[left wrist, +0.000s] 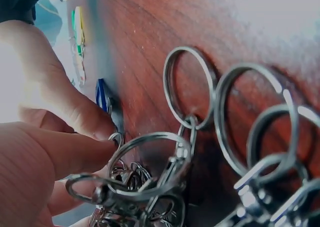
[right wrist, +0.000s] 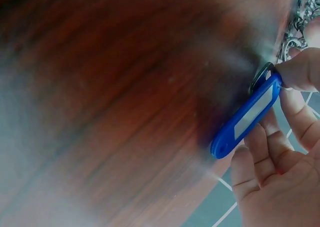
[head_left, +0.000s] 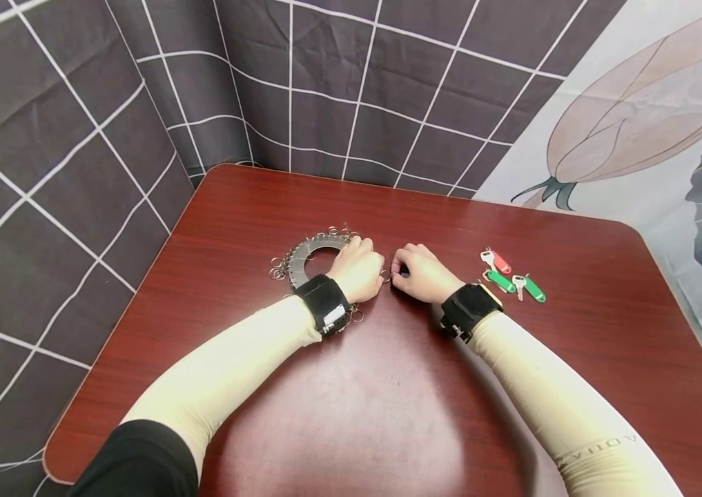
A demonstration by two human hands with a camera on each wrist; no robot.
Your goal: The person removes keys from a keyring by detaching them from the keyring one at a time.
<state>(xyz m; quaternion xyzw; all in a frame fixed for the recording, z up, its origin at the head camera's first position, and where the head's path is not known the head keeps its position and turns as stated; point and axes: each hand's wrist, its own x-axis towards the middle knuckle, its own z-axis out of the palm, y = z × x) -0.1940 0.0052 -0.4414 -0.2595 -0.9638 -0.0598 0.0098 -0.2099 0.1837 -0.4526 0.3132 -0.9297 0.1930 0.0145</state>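
My right hand (head_left: 422, 273) pinches a blue key tag (right wrist: 247, 117) at its ring end between thumb and forefinger. The tag has a white label, and a small ring sits beside its upper end. My left hand (head_left: 359, 269) is just to the left, thumb and forefinger pinching a metal split ring (head_left: 386, 276) between the two hands. Under my left hand lies a grey ring-shaped plate (head_left: 298, 266) edged with several metal clasps and key rings (left wrist: 187, 87). The left hand and wristband cover its right side. Whether the tag's ring is linked with the split ring cannot be told.
Right of my right hand lie a red key tag (head_left: 501, 261), a green key tag (head_left: 500, 281) and another green key tag (head_left: 535, 289), with keys (head_left: 519, 284) beside them. The reddish-brown table (head_left: 338, 414) meets dark checked cloth (head_left: 326, 124) at the back and left.
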